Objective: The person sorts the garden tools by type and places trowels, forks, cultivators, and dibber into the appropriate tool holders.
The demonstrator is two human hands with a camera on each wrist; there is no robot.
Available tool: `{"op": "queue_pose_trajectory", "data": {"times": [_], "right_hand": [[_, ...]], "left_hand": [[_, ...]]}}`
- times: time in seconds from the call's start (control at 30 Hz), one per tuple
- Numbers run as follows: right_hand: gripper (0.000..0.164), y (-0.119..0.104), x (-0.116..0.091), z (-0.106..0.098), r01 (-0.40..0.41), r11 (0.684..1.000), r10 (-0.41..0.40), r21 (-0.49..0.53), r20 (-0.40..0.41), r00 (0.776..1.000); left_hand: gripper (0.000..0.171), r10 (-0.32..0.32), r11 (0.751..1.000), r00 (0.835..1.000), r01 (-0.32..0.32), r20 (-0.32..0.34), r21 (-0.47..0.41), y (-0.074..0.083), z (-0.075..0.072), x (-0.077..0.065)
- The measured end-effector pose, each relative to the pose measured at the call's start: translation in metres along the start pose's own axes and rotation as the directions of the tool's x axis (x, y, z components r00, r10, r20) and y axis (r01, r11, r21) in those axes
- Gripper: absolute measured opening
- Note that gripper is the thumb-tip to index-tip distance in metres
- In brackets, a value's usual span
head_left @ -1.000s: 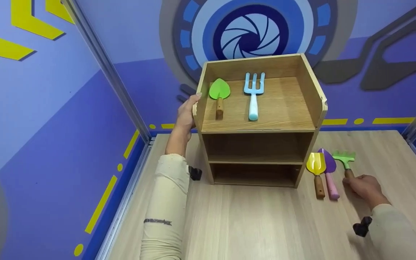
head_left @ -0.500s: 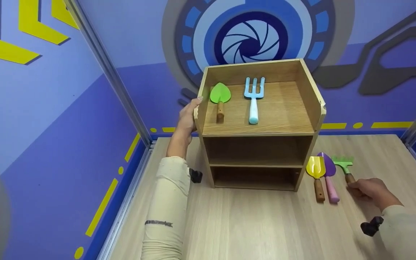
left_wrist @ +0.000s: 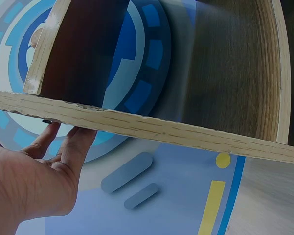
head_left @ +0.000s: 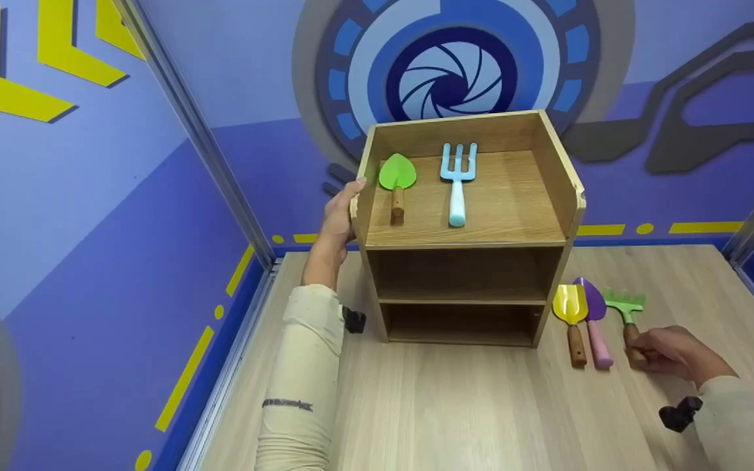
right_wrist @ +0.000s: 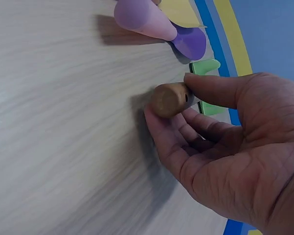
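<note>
My left hand [head_left: 338, 212] grips the left side panel of a small wooden shelf [head_left: 468, 245]; in the left wrist view its fingers [left_wrist: 78, 147] reach behind the panel edge. My right hand [head_left: 675, 353] pinches the brown wooden handle [right_wrist: 169, 100] of a green toy rake [head_left: 626, 302], low on the handle, thumb above and fingers beneath. The rake's tines point away from me. Just left of it lie a yellow shovel [head_left: 570, 304] with a brown handle and a purple trowel [head_left: 593, 301] with a pink handle, partly overlapped by the yellow one.
On the shelf's top board lie a green trowel [head_left: 397, 173] and a light blue fork [head_left: 458, 186]. Two lower compartments face me. The shelf stands on a pale wooden table [head_left: 468, 405], with blue-purple walls [head_left: 252, 157] behind and at the sides.
My right hand has shifted down the rake's handle towards its end, and the rake lies slightly nearer and further right. The left hand keeps its place on the shelf. The head view has tilted slightly.
</note>
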State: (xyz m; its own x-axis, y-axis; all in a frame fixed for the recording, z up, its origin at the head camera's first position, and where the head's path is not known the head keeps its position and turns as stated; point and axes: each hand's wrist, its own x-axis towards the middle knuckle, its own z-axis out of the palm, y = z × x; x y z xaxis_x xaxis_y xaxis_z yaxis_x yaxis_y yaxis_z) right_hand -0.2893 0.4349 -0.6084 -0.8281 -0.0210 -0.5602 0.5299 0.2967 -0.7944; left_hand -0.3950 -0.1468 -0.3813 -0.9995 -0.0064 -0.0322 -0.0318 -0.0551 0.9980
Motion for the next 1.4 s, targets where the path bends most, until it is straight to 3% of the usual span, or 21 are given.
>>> {"op": "queue_pose_trajectory", "data": {"times": [0.33,0.6,0.9,1.1,1.4], "right_hand": [[0.015,0.011,-0.002,-0.006,0.008,0.987,-0.026,0.161,0.105,0.994],[0.024,0.016,0.000,-0.008,0.027,0.958,-0.109,0.286,0.276,0.955],[0.021,0.014,-0.002,-0.008,-0.004,0.921,-0.104,0.390,0.254,0.962],[0.023,0.012,-0.005,-0.010,0.061,0.943,-0.148,0.328,0.247,0.958],[0.020,0.009,-0.010,-0.009,0.022,0.936,-0.093,0.351,0.186,0.978]], "left_hand": [[0.065,-0.002,1.000,1.000,0.002,-0.005,-0.002,0.000,0.000,-0.001],[0.066,0.007,1.000,1.000,-0.007,0.001,-0.011,0.001,-0.001,-0.001],[0.064,0.012,1.000,1.000,-0.012,-0.010,-0.017,0.000,0.000,-0.001],[0.063,0.015,1.000,1.000,-0.015,-0.006,-0.026,-0.001,0.000,-0.001],[0.069,0.023,0.999,1.000,-0.023,0.010,-0.024,0.000,-0.001,-0.001]]}}
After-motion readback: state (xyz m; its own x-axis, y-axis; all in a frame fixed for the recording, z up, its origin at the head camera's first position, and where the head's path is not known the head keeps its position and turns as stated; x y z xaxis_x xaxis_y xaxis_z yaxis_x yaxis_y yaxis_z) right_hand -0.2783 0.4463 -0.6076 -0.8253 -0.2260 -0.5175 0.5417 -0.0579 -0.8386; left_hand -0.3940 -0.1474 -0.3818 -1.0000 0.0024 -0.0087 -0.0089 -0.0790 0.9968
